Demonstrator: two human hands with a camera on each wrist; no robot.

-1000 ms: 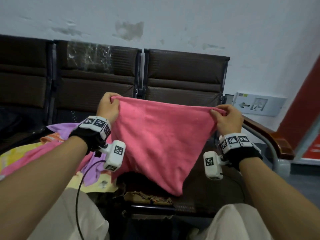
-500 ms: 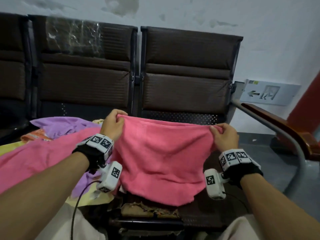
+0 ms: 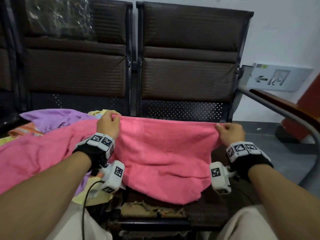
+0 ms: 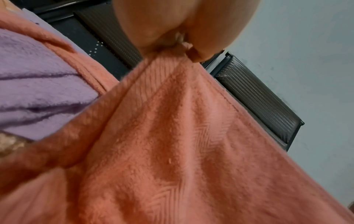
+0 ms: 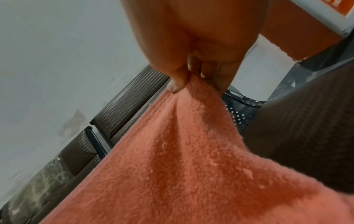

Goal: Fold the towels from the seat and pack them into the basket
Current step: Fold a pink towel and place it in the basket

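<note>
A pink towel is stretched between my two hands over the right seat, its lower part lying on the cushion. My left hand pinches the far left corner; the left wrist view shows the cloth bunched in the fingers. My right hand pinches the far right corner, thumb and fingers closed on the towel. More towels lie on the left seat: a second pink one, a purple one and a yellow one. No basket is in view.
Dark brown seat backs stand right behind the towel. The right seat's front edge is torn. A metal and wood armrest curves down on the right, with grey floor beyond it. My knees fill the bottom corners.
Both hands have come down with the pink towel, from chest height to just above the seat. Its hanging point now lies spread on the cushion.
</note>
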